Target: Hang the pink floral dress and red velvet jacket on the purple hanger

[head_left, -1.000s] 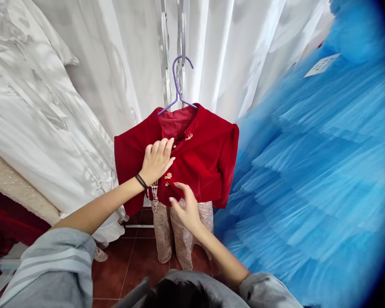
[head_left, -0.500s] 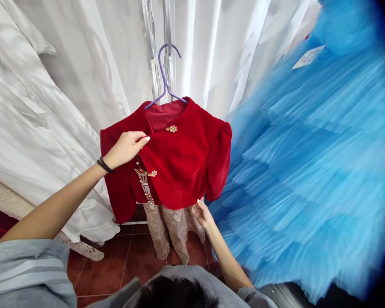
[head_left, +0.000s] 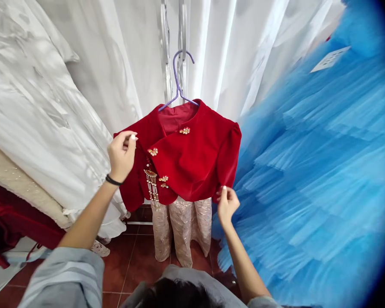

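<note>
A red velvet jacket (head_left: 195,158) with short puffed sleeves hangs from a purple wire hanger (head_left: 177,81). Beaded clasps (head_left: 185,131) sit along its overlapping front, and a beaded tassel (head_left: 151,182) dangles near the lower left. My left hand (head_left: 122,156), with a black band at the wrist, is in front of the left shoulder, fingers curled to the thumb; no cloth shows gathered in them. At the right sleeve's lower edge my right hand (head_left: 227,207) pinches the cuff. Below the jacket hangs a shiny pale-pink patterned garment (head_left: 181,226).
White dresses (head_left: 48,107) hang at the left, with dark red cloth (head_left: 16,222) low beside them. A full blue tulle dress (head_left: 308,179) with a white tag (head_left: 330,59) fills the right. White curtains (head_left: 208,51) hang behind a silver rack (head_left: 182,34); the floor has red tiles (head_left: 144,261).
My left hand has come off the jacket's front flap and moved left; the front now lies closed over. My right hand has moved from the bottom hem up to the right sleeve's cuff.
</note>
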A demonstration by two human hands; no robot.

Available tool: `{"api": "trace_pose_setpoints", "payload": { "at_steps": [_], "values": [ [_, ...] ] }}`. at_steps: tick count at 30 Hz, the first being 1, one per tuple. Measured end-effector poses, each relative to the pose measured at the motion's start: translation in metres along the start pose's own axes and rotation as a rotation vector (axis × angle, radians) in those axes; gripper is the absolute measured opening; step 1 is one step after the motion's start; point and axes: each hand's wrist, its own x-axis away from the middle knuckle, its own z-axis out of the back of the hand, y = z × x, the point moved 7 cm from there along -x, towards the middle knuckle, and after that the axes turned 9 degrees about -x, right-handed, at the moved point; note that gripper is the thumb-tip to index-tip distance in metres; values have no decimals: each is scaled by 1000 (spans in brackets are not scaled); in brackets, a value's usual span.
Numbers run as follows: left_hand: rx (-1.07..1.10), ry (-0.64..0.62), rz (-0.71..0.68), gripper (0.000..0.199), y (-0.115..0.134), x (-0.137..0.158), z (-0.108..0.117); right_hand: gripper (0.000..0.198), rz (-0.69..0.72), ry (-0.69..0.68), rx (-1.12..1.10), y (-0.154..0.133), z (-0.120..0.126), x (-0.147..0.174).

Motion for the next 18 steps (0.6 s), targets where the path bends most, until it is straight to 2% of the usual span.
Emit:
{"api": "trace_pose_setpoints", "payload": {
  "at_steps": [2,4,6,7,9,11,13,16,18],
  "values": [
    [-166,193,30,44,-6,26,7,44,408,-10,110,-71,-29,-3],
    [-307,230,85,77,-13,45,-3,66,670,-111,240,-122,-78,1],
    [-362,189,154,103,-20,54,-20,94,797,-230,454,-147,-132,3],
    [-359,179,182,107,-24,55,-26,102,812,-280,564,-149,-155,3],
    [-314,200,201,99,-31,52,-31,97,795,-348,721,-144,-182,-3],
    [-245,246,193,79,-41,44,-23,71,814,-376,748,-141,-181,-14],
    [-201,276,155,54,-54,31,-2,51,889,-374,630,-156,-155,-36],
    [-228,259,40,30,-71,-8,31,40,957,-274,429,-204,-104,-98],
    [-209,194,-29,26,-75,-45,42,36,920,-269,476,-235,-95,-149]
  ]
}}
